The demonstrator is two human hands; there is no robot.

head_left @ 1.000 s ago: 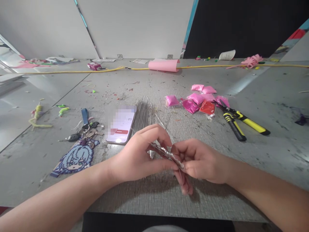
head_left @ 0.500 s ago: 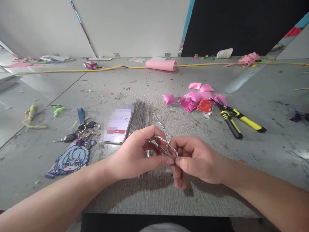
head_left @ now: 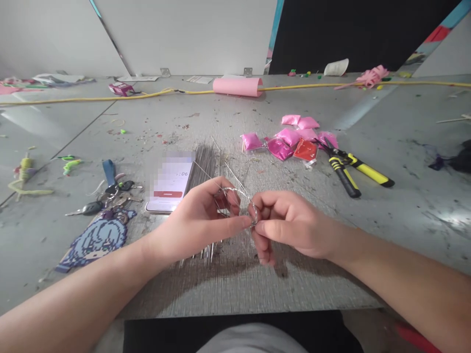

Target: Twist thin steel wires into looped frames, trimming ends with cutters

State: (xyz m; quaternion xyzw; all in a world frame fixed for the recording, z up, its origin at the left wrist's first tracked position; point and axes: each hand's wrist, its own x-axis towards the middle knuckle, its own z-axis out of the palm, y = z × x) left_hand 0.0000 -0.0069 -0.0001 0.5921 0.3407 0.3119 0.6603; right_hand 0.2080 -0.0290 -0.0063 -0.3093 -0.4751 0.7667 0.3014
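Between my hands is a curved loop of twisted silver wire (head_left: 246,194), with a thin straight end sticking out to the upper left. My left hand (head_left: 209,215) pinches the loop's lower part between thumb and fingers. Thumb and forefinger of my right hand (head_left: 283,223) close on the loop's right side. Behind and under my left hand lies a bundle of straight metal wires (head_left: 203,164). Its lower ends show beneath the hand. A phone (head_left: 171,179) with a lit screen rests against the bundle's left side.
Pliers (head_left: 349,169) with yellow-black handles lie open at right, touching pink packets (head_left: 290,137). Keys (head_left: 117,191) and a blue pixel-bead charm (head_left: 97,235) are at left. A yellow cord (head_left: 305,88) and a rolled pink sheet (head_left: 237,87) stretch across the back.
The wire loop has turned in my fingers and now shows a wider, more open arc. The whole scene has shifted slightly up and left in view.
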